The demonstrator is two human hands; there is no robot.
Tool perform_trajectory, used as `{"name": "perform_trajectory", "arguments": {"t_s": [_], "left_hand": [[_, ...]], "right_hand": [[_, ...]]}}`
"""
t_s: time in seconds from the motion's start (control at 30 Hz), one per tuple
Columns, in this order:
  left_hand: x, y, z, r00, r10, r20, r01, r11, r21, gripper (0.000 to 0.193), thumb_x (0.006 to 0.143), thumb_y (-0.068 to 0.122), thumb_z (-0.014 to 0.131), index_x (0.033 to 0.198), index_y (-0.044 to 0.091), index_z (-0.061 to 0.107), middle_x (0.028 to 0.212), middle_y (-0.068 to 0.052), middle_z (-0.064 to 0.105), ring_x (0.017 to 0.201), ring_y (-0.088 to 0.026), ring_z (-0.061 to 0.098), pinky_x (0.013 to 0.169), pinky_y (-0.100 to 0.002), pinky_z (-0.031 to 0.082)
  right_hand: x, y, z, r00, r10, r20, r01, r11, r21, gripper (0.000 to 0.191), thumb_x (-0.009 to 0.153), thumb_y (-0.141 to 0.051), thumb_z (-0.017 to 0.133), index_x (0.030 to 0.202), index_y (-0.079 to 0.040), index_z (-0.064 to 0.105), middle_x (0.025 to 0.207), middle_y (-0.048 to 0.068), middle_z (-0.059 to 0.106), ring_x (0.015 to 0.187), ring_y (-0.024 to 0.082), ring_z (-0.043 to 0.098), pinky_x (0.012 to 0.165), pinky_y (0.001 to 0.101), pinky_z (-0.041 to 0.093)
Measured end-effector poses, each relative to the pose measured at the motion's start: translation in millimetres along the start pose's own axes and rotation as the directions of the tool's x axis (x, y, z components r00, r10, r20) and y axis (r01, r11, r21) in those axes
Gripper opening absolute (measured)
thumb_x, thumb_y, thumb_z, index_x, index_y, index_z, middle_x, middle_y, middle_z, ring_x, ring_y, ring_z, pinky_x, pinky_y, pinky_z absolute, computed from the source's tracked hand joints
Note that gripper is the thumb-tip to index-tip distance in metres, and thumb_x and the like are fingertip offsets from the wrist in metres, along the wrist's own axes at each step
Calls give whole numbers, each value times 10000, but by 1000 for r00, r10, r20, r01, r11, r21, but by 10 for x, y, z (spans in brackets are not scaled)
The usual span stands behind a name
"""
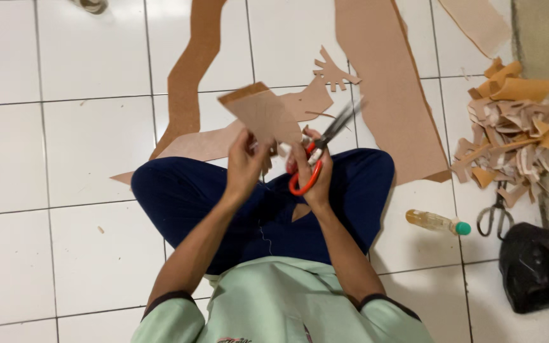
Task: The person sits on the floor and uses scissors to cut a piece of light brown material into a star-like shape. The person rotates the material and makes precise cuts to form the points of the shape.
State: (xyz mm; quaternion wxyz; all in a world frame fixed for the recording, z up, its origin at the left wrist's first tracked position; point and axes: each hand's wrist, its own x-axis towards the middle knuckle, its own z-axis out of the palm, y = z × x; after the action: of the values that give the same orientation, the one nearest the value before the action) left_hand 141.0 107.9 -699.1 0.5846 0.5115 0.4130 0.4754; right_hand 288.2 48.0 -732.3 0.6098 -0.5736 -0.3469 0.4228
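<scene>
My left hand (244, 164) pinches a tan leather piece (263, 114) and holds it up above my crossed legs. My right hand (311, 173) grips red-handled scissors (323, 147) by the handle loops. The dark blades are parted and point up to the right, beside the edge of the piece. Both hands are over my lap, close together.
Large tan leather sheets (382, 82) and a long strip (192, 70) lie on the white tiled floor ahead. A heap of cut scraps (509, 127) is at the right, with a small bottle (436, 221), dark scissors (495, 216) and a black plastic bag (538, 267).
</scene>
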Motion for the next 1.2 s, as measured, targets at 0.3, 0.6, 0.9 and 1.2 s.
{"name": "perform_trajectory", "arguments": {"t_s": [0.3, 0.6, 0.9, 1.2], "left_hand": [[447, 627, -589, 994, 10, 107, -31, 979, 202, 266, 996, 111, 650, 1205, -49, 683, 909, -133, 771, 810, -153, 775, 694, -285, 669], [240, 781, -524, 966, -144, 214, 78, 954, 289, 390, 960, 122, 655, 1311, -47, 635, 867, -139, 780, 736, -169, 773, 702, -302, 676], [223, 831, -511, 962, -158, 222, 83, 946, 313, 403, 951, 134, 684, 1312, -38, 634, 860, -127, 780, 740, -159, 771, 698, -302, 672], [212, 756, -556, 958, -185, 221, 109, 943, 316, 420, 960, 149, 683, 1340, -24, 637, 874, -129, 787, 749, -161, 779, 696, -284, 677]], "right_hand": [[-285, -77, -296, 917, 182, 355, -76, 954, -291, 442, 981, -317, 636, 1287, -3, 697, 760, -4, 626, 602, 57, 550, 526, 218, 460], [-228, -382, -214, 853, 179, 490, -4, 942, -337, 550, 976, -424, 638, 1347, -18, 657, 733, -17, 610, 631, 53, 592, 530, 214, 509], [-255, -441, -251, 858, 175, 483, -7, 944, -330, 587, 947, -493, 654, 1246, 8, 719, 657, -48, 547, 532, 24, 475, 430, 194, 349], [-285, -416, -231, 901, 113, 419, 102, 883, -458, 302, 945, -292, 753, 982, 6, 786, 570, -57, 541, 507, 12, 422, 452, 217, 317]]}}
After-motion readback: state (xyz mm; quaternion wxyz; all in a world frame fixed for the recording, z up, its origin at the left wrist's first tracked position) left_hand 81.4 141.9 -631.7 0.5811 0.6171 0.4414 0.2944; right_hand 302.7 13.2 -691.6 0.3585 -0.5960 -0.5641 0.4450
